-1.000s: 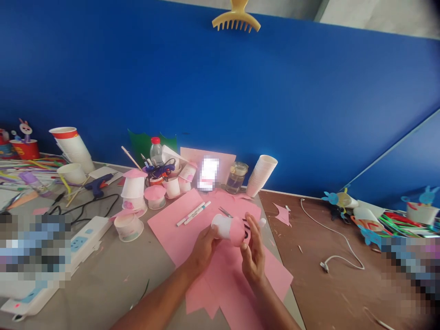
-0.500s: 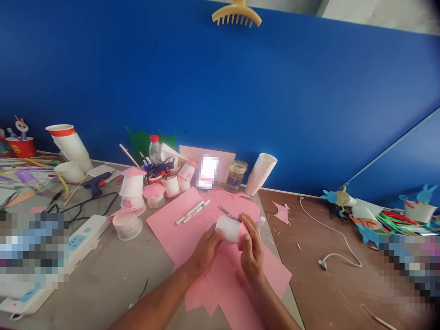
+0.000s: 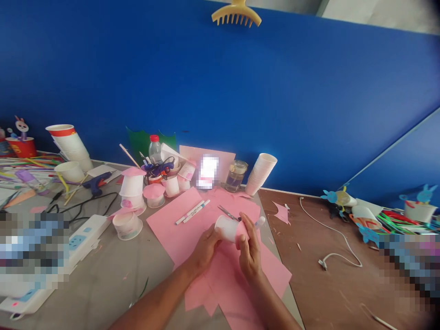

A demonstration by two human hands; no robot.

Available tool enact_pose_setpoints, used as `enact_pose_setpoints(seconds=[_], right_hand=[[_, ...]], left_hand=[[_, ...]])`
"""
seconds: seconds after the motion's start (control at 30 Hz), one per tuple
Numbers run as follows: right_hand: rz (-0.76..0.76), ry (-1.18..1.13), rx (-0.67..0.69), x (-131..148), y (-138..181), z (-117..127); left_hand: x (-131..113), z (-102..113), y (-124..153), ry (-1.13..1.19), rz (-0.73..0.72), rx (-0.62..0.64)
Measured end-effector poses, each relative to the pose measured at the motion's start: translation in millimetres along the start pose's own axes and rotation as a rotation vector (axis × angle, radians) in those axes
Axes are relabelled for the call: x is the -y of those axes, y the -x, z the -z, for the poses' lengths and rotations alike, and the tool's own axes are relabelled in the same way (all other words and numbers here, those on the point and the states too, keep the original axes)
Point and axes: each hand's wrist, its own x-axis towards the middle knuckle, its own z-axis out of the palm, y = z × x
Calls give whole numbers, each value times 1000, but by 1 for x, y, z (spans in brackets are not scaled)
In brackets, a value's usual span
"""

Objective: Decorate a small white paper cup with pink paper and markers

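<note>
A white paper cup (image 3: pixel 227 228) lies on its side in the air, above pink paper sheets (image 3: pixel 178 224) on the table. My left hand (image 3: pixel 205 248) grips its open end from the left. My right hand (image 3: pixel 250 250) is closed over the cup's base, pressing a pink paper piece (image 3: pixel 240 227) against it. Small scissors (image 3: pixel 227 213) and two white markers (image 3: pixel 192 212) lie on the pink sheet just behind the cup. A white glue bottle tip (image 3: pixel 260 222) shows beside my right hand.
Decorated cups with pink tops (image 3: pixel 133 192) stand at the left. A leaning stack of white cups (image 3: pixel 260 174), a glass jar (image 3: pixel 235 176), a water bottle (image 3: pixel 155 149), a blue glue gun (image 3: pixel 97 181), a power strip (image 3: pixel 82 236) and a white cable (image 3: pixel 335 236) surround the work area.
My right hand closed in from open fingers beside the cup onto its pink-covered base. The cup shifted slightly.
</note>
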Motion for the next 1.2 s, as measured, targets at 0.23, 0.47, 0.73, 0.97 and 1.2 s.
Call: enact_pose_setpoints(seconds=[0.23,0.47,0.73,0.97,1.2], right_hand=[[-8,-108,-27,4,2,5],[5,-160,106,1,4,4],[-132,-276,213,7,3,2],[-56,-177,177,4,3,2],[215,0,48,13,-6,10]], left_hand=[[-3,1,-6,274,73,-48],[-4,17,-12,528,307,-56],[-6,12,-10,494,380,13],[-6,10,-7,464,409,66],[-5,5,-4,266,329,12]])
